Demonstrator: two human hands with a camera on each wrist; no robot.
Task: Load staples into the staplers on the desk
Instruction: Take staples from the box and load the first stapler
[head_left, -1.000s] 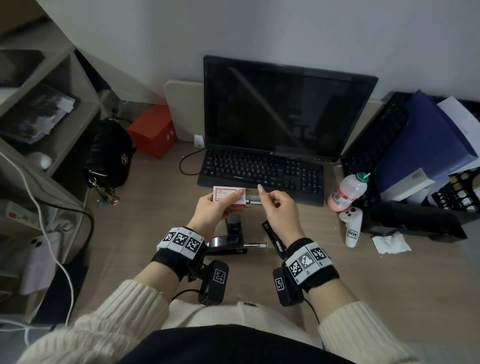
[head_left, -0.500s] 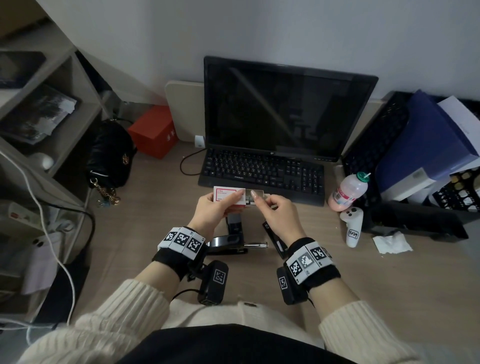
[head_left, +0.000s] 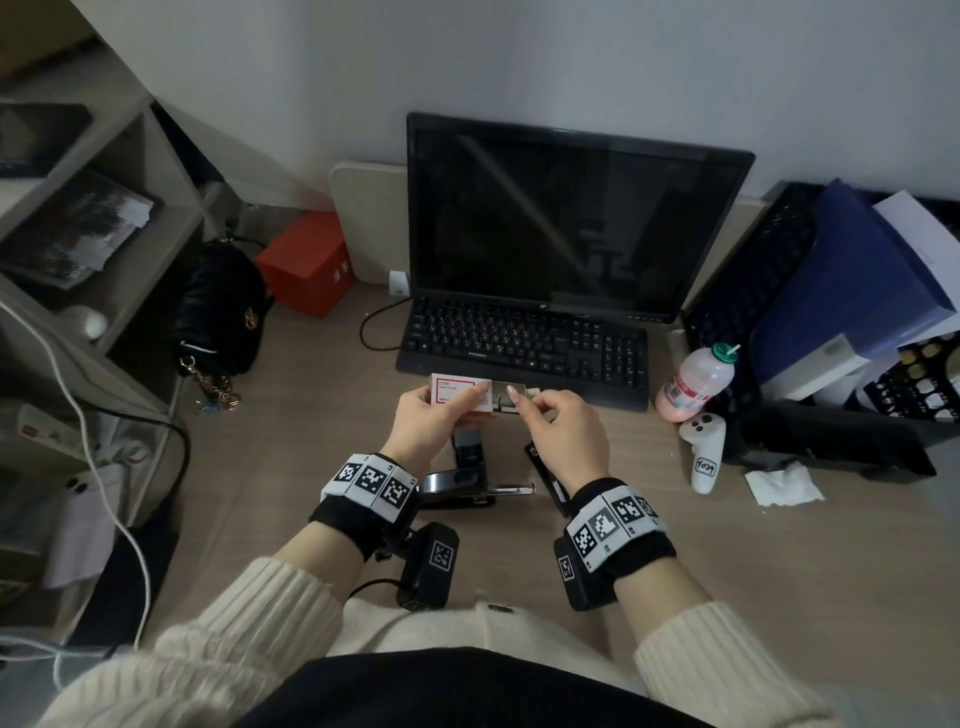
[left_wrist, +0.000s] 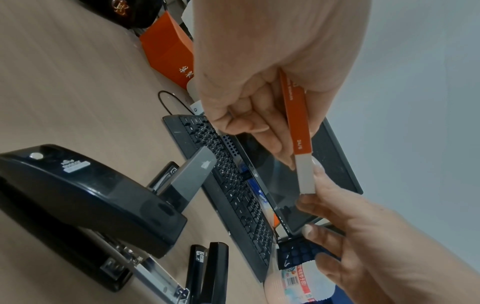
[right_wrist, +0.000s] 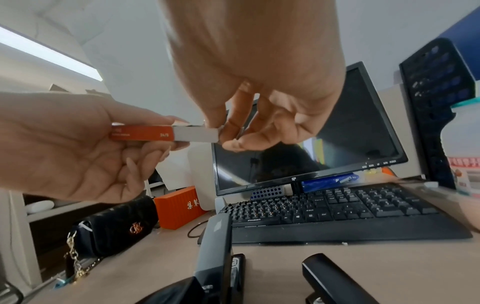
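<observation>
The staple box (head_left: 456, 395) is held up in the air between the two hands, above the desk (head_left: 311, 415) and just in front of the keyboard (head_left: 524, 345), with its inner tray (head_left: 506, 400) slid partway out toward the right hand. It looks like a light, thin cardboard sleeve that would crush or bow under a hard squeeze, so the flat faces are the sensible place to hold it; the staple strips inside are probably brittle, apt to snap into short lengths, and best lifted by their long sides. The left hand (head_left: 428, 423) grips the sleeve, thumb on the printed top face and fingers curled beneath, palm turned inward with the wrist raised off the desk. The right hand (head_left: 558, 431) pinches the exposed end of the tray between thumb and forefinger, its other fingers loosely curled; whether a strip is already caught in that pinch I cannot tell. Below and between the wrists lie the staplers: a large black stapler (left_wrist: 85, 203) with its magazine (head_left: 511, 489) drawn out, another stapler (right_wrist: 217, 261) swung open under the left hand, and a slim black stapler (head_left: 545, 475) beneath the right wrist.
</observation>
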